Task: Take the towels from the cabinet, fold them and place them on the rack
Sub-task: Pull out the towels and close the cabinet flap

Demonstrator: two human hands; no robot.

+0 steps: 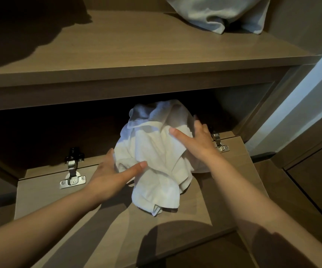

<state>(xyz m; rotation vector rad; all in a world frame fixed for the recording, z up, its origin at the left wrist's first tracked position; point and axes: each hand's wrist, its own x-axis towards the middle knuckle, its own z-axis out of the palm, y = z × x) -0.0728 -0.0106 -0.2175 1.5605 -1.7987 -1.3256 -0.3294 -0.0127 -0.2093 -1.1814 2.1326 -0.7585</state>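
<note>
Both hands hold a crumpled white towel at the mouth of the lower cabinet compartment.
Left hand grips the towel's lower left, thumb on front, fingers tucked behind. Right hand clamps the upper right, thumb across the cloth, fingers wrapped round its far side. The towel hangs over the open drop-down door, between two metal hinges. Another pale cloth lies on the upper shelf.

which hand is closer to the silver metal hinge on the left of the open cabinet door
Left. The left hand grips the crumpled white towel just right of that silver metal hinge; the right hand holds the towel's opposite side, farther right.
</note>
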